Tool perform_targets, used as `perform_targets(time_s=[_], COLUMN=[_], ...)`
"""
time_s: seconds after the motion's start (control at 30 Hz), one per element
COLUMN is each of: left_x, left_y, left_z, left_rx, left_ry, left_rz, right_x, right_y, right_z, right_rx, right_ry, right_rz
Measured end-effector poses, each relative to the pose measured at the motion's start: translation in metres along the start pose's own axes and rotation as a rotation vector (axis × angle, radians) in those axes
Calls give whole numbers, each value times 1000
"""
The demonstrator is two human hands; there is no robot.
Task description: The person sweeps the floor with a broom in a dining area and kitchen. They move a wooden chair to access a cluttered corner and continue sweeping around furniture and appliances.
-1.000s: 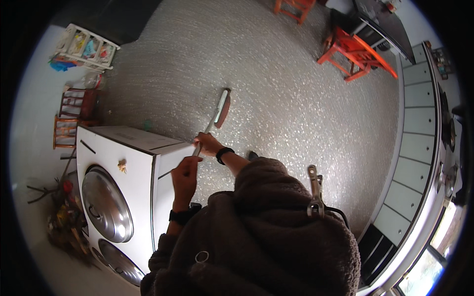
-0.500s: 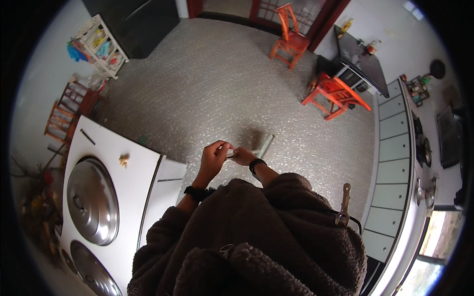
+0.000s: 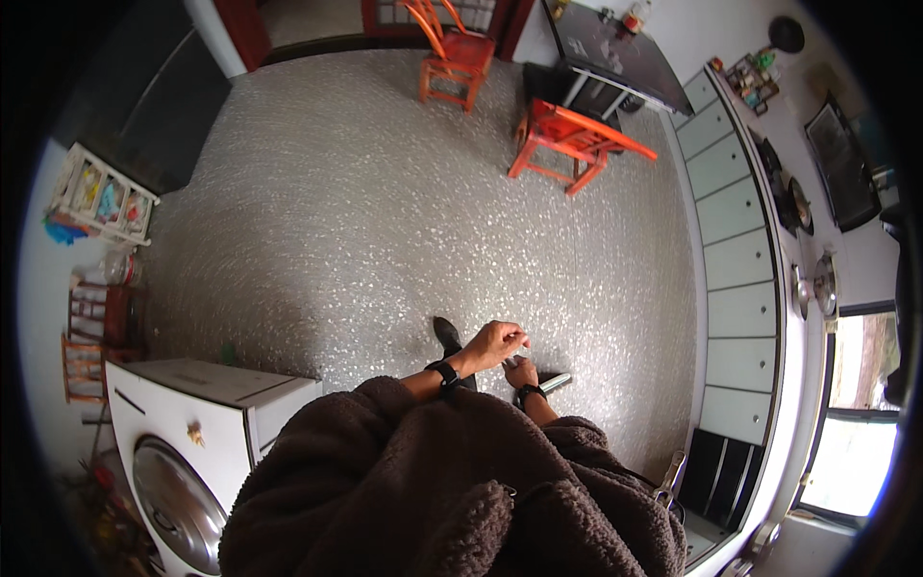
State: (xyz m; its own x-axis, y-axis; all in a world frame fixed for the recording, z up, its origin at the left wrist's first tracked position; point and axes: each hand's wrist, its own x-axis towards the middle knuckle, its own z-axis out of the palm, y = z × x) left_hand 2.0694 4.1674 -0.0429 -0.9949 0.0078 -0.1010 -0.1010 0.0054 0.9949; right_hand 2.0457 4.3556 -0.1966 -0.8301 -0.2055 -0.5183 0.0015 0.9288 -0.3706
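My left hand (image 3: pixel 492 344) is held out in front of my body, its fingers bent and pinched together. Whatever lies between them is too small to make out. Just below and to the right, my right hand (image 3: pixel 522 372) is closed, close to the left fingertips. A small silvery bit (image 3: pixel 510 363) shows at its fingers. On its far right side a pale, shiny, bar-like thing (image 3: pixel 555 383) sticks out past the wrist; its kind and whether I grip it cannot be told. Both wrists wear dark bands.
A white stove-like counter (image 3: pixel 178 380) with a metal lid (image 3: pixel 178 500) stands at lower left. Cabinets (image 3: pixel 738 310) run along the right. Red chairs (image 3: pixel 567 139) stand by a dark table (image 3: pixel 625 58) ahead. My dark shoe (image 3: pixel 446 334) is on the speckled floor (image 3: pixel 385 212).
My view has turned and moved forward, away from the lidded counter. My hands now sit lower and further right in view, still close together. A shoe has come into sight.
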Motion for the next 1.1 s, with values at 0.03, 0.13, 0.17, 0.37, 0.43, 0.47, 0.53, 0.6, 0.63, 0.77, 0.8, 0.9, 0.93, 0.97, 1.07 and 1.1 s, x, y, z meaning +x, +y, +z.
perform_targets(time_s=[0.03, 0.13, 0.17, 0.37, 0.43, 0.47, 0.53, 0.6, 0.63, 0.77, 0.8, 0.9, 0.93, 0.97, 1.07, 1.1], left_x=[14, 52, 62, 55, 30, 14, -23, -52, -66, -98, -101, -113, -120, -128, -144, -146], left_y=[-1, 1, 3, 13, 20, 26, 38, 49, 55, 64, 65, 68, 72, 77, 85, 85], left_z=[1, -10, -13, -93, -127, -143, -160, -165, -166, -164, -163, -161, -160, -160, -158, -160], left_rx=[30, -51, -76, -5, -13, 17, 29, 20, 9, 187, 220, 308, 263, 252, 221, 169], left_ry=[-34, 11, 63, 483, 680, 771, 961, 1144, 1228, 1405, 1427, 1426, 1431, 1421, 1390, 1375], left_rz=[5, -9, 4, -167, -266, -323, -349, -321, -299, -385, -388, -308, -272, -225, -108, -83], right_x=[11, 54, 70, 150, 159, 162, 151, 128, 114, 70, 61, 40, 35, 31, 25, 28], right_y=[5, -2, -10, -115, -167, -196, -245, -289, -308, -364, -371, -385, -385, -385, -379, -376], right_z=[-1, -2, -7, -5, 22, 39, 72, 101, 112, 142, 145, 142, 138, 133, 114, 106], right_rx=[21, 126, 220, 143, 111, 33, -51, -65, -67, 32, -4, 108, 119, 217, 273, 257], right_ry=[11, 141, 153, -41, -142, -171, -231, -362, -466, -645, -681, -763, -706, -696, -608, -575], right_rz=[25, -63, -52, -435, -531, -622, -814, -916, -925, -1103, -1113, -965, -1119, -1129, -1227, -1268])
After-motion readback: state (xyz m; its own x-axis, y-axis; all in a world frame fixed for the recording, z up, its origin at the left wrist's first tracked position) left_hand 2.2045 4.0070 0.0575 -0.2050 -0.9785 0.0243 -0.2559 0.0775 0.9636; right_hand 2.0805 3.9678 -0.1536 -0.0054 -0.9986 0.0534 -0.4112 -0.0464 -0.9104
